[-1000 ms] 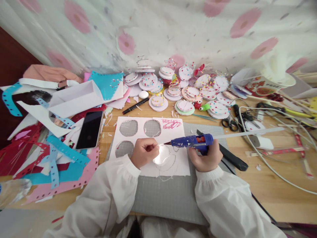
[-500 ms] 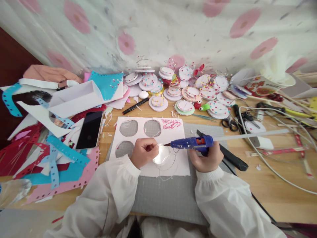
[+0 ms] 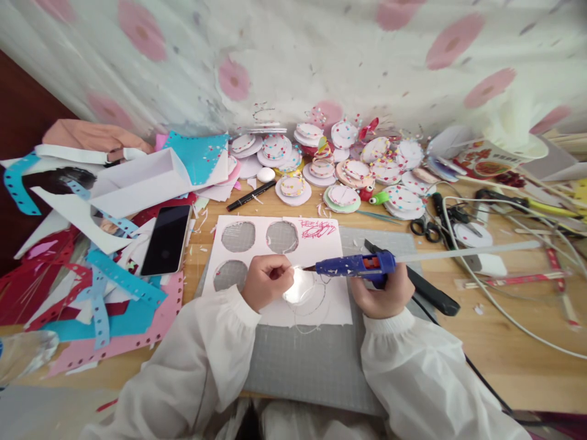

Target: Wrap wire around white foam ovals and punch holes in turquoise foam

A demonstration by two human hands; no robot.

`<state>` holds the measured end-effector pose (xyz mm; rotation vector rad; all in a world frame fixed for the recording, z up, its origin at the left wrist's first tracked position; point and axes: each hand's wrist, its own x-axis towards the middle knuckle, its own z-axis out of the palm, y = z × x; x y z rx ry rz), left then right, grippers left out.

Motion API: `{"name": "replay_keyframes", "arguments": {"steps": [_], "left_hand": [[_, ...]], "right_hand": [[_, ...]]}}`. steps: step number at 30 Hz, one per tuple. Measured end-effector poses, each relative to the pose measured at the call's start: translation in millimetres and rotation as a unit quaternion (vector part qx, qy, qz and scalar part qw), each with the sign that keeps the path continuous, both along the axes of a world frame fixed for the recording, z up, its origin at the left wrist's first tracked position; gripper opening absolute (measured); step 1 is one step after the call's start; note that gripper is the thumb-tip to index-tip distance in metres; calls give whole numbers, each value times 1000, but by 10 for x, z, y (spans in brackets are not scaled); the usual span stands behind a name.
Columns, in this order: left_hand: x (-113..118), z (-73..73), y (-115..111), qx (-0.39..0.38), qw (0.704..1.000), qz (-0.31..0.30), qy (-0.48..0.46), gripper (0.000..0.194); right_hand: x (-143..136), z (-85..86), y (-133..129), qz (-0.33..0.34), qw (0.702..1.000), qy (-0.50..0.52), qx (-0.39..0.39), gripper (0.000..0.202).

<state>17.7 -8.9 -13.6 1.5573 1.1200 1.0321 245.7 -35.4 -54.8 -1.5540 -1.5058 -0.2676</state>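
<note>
My right hand (image 3: 385, 290) is wrapped round a blue hot glue gun (image 3: 351, 265), its nozzle pointing left. From the gun's back sticks a long pale glue stick (image 3: 468, 250). My left hand (image 3: 268, 281) is pinched closed beside the nozzle tip; whatever lies between the fingertips is too small or hidden to name. A bright spot glows below the nozzle on a white sheet (image 3: 337, 308) with round holes cut in it and pencil circles. Under the sheet lies a grey cutting mat (image 3: 316, 366).
Several stacked paper discs with coloured dots (image 3: 293, 186) line the back. Paper scraps (image 3: 119, 278) and a phone (image 3: 166, 240) are at left. To the right are a black cutter-like tool (image 3: 433, 293), scissors (image 3: 425, 230), a white cable (image 3: 486, 299) and a paper cup (image 3: 495, 156).
Almost nothing differs. The glue stick's rear end sits slightly further right and higher or lower by a hair; both hands hold the same place.
</note>
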Motion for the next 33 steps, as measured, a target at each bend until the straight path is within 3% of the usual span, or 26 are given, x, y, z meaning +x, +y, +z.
{"name": "replay_keyframes", "arguments": {"steps": [6,13,33], "left_hand": [[0,-3,-10,5,1000,-5,2,24],[36,25,-36,15,999,-29,16,21],[32,22,-34,35,999,-25,18,22]], "right_hand": [[-39,72,6,18,999,41,12,25],[-21,21,-3,4,1000,5,5,27],[-12,41,-9,24,998,-40,29,26]]}}
